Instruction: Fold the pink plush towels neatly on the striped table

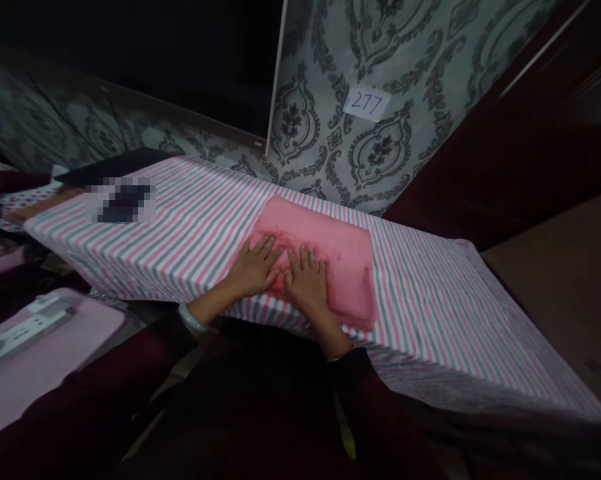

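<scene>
A pink folded cloth (325, 230) lies flat on a table spread with a striped tablecloth (420, 293) in pink, grey and white. My left hand (254, 270) rests palm down on the cloth's left front part, its fingers stretched out. Close beside it, my right hand (307, 281) lies flat on the front middle of the same cloth, fingers slightly spread. Neither hand grips anything. Darker red patches show on the cloth around my fingers and along its right side. What kind of cloth it is, I cannot tell.
Behind the table, a large dark television (145, 60) hangs on patterned wallpaper, with a paper marked 277 (366, 103) to its right. A blurred-out dark object (124, 202) sits at the table's left. A power strip (25, 333) lies on a pink surface at lower left.
</scene>
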A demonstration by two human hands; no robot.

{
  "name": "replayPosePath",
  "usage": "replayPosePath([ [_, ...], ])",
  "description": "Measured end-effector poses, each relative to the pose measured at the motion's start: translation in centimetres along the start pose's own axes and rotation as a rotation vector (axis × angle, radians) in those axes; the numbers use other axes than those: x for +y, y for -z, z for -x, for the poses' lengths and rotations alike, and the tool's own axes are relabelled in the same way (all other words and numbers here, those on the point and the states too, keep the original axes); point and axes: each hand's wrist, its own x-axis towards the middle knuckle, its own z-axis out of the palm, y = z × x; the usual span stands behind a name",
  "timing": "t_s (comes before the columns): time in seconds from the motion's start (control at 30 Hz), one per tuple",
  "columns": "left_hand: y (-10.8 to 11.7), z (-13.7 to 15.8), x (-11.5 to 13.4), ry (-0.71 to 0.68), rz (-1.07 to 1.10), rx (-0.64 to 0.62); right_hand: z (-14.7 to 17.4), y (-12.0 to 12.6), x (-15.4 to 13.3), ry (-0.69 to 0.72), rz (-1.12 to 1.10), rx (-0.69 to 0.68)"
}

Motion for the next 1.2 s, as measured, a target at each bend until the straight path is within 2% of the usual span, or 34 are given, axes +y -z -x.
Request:
replayPosePath([
  [0.17, 0.2, 0.0, -0.3, 0.001, 0.012, -0.004, 1.5, 1.2, 2.3, -0.02, 0.032, -0.027],
  [0.4, -0.4, -0.1, -0.4, -0.002, 0.042, 0.034, 7.6, 1.3, 10.4, -0.307, 0.096, 0.027],
  [0.5, 0.2, -0.4, -0.9, 0.006, 0.059, -0.019, 9.4, 1.5, 12.8, -0.392, 0.063, 0.03],
  [0.57, 1.3, -1.0, -1.3, 0.015, 0.108, -0.097, 9.5, 2.2, 13.1, -0.414, 0.069, 0.094],
  [0.63, 2.6, -1.9, -1.5, 0.027, 0.165, -0.132, 8.6, 3.0, 12.4, -0.375, 0.077, 0.197],
  [0.7, 3.7, -3.0, -1.2, 0.026, 0.179, -0.089, 7.1, 3.8, 11.3, -0.297, 0.067, 0.255],
  [0.77, 4.0, -3.8, -0.7, 0.01, 0.14, -0.038, 5.5, 3.9, 10.1, -0.239, 0.053, 0.231],
  [0.93, 1.5, -4.3, 0.2, 0.013, 0.033, -0.089, 4.4, 1.8, 9.5, -0.247, 0.048, 0.103],
  [1.07, 0.1, -4.1, -0.1, 0.011, 0.027, -0.094, 5.1, 0.3, 10.2, -0.226, 0.043, 0.153],
  [1.2, 0.4, -4.1, -0.3, -0.008, 0.025, -0.062, 5.9, -0.5, 10.9, -0.202, 0.007, 0.215],
])
